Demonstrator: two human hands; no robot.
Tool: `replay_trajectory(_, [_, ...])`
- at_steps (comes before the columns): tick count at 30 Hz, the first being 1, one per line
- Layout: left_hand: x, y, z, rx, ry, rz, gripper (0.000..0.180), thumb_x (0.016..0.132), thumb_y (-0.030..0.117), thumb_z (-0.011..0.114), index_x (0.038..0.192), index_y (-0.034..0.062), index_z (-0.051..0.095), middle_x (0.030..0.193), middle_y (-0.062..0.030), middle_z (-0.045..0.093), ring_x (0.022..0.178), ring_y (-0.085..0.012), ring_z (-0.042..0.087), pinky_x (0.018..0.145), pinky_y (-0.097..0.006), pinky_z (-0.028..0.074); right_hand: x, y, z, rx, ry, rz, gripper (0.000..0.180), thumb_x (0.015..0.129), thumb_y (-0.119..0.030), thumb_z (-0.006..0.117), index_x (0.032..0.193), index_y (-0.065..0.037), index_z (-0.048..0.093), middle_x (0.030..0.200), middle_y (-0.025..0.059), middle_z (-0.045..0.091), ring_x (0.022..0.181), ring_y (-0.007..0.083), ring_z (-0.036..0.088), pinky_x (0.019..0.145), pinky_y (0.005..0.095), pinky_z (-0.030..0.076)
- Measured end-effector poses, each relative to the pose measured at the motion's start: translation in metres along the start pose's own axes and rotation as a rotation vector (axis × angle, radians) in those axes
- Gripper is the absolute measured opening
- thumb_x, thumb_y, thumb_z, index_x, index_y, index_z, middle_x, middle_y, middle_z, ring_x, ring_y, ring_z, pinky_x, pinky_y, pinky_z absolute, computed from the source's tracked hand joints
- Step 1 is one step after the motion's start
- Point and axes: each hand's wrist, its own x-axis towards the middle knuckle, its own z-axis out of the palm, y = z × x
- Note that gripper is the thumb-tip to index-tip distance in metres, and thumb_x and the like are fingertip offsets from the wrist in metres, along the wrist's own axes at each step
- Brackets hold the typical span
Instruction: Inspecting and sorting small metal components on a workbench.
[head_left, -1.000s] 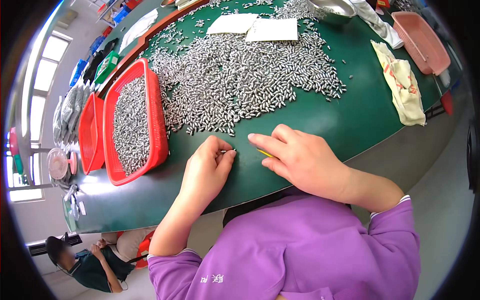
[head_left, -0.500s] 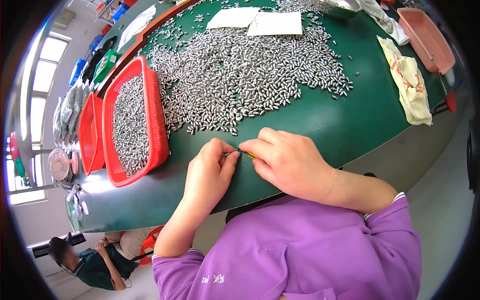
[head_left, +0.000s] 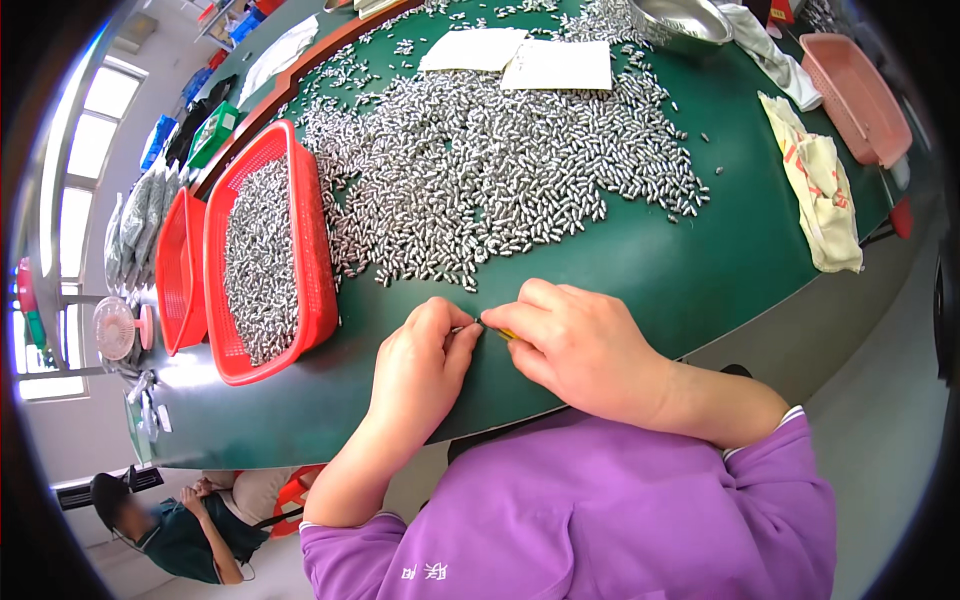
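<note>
My left hand (head_left: pixel 420 365) and my right hand (head_left: pixel 580 345) meet fingertip to fingertip on the green table (head_left: pixel 720 250), near its front edge. Between the fingertips sits one small silver metal piece (head_left: pixel 468 326), pinched by the left hand. A thin yellowish tool (head_left: pixel 505 334) pokes out under the right hand's fingers, gripped there. Just beyond the hands spreads a big heap of the same small silver pieces (head_left: pixel 490 170).
A red basket (head_left: pixel 262 250) full of silver pieces stands to the left, with another red basket (head_left: pixel 175 265) behind it. White papers (head_left: pixel 530 60), a metal bowl (head_left: pixel 690 20), a pink basket (head_left: pixel 855 95) and a yellowish cloth (head_left: pixel 820 185) lie farther off. A seated person (head_left: pixel 185 525) is at lower left.
Both hands have drawn closer together, and their fingertips now meet around a small silver piece. The right hand shifted slightly left toward the left hand.
</note>
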Motion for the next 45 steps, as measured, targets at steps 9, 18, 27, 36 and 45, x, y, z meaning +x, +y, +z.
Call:
replay_trajectory(9, [0.001,-0.002,0.001,0.004,-0.035,-0.006,0.016,0.088,0.013,0.067,0.088,0.0037,0.054,0.081,-0.0134,0.063,0.072,-0.0347,0.063,0.063,-0.044,0.049,0.010,0.007,-0.005,0.004,-0.105,-0.055,0.019,0.081,-0.008,0.067,0.100,-0.009,0.068,0.085,0.0065,0.057,0.075,0.0255,0.062,0.064,0.0390,0.051])
replay_trajectory(18, [0.005,-0.003,-0.001,-0.042,-0.051,-0.038,0.016,0.088,0.014,0.068,0.089,0.0032,0.056,0.081,-0.0123,0.063,0.070,-0.0297,0.062,0.064,-0.040,0.049,0.013,0.008,-0.010,-0.075,-0.195,-0.009,0.020,0.083,-0.014,0.063,0.102,-0.012,0.069,0.088,0.0068,0.061,0.082,0.0264,0.064,0.069,0.0401,0.052])
replay_trajectory(27, [0.033,-0.003,-0.017,-1.131,-0.208,-0.279,0.016,0.101,0.025,0.057,0.096,0.0103,0.057,0.066,0.0089,0.040,0.054,-0.0022,0.030,0.049,-0.021,0.023,0.063,0.058,-0.061,-0.415,0.275,0.023,0.024,0.085,-0.013,0.068,0.109,-0.013,0.069,0.096,0.0067,0.061,0.093,0.0271,0.060,0.082,0.0398,0.050])
replay_trajectory(36, [0.042,-0.017,0.000,-1.540,-0.275,-0.267,0.020,0.105,0.027,0.051,0.092,0.0122,0.051,0.064,0.0069,0.038,0.051,-0.0038,0.030,0.046,-0.020,0.023,0.090,0.023,-0.031,-0.019,0.070,-0.412,0.017,0.075,-0.015,0.077,0.088,-0.011,0.068,0.091,0.0020,0.062,0.089,0.0245,0.060,0.080,0.0383,0.048])
replay_trajectory(45, [0.037,-0.021,0.001,-1.644,-0.340,-0.188,0.020,0.105,0.029,0.048,0.099,0.0108,0.053,0.071,0.0040,0.042,0.052,-0.0045,0.030,0.046,-0.021,0.023,0.080,0.037,-0.018,0.286,0.007,-0.257,0.014,0.078,-0.013,0.078,0.090,-0.010,0.071,0.090,0.0021,0.065,0.089,0.0210,0.061,0.081,0.0340,0.049])
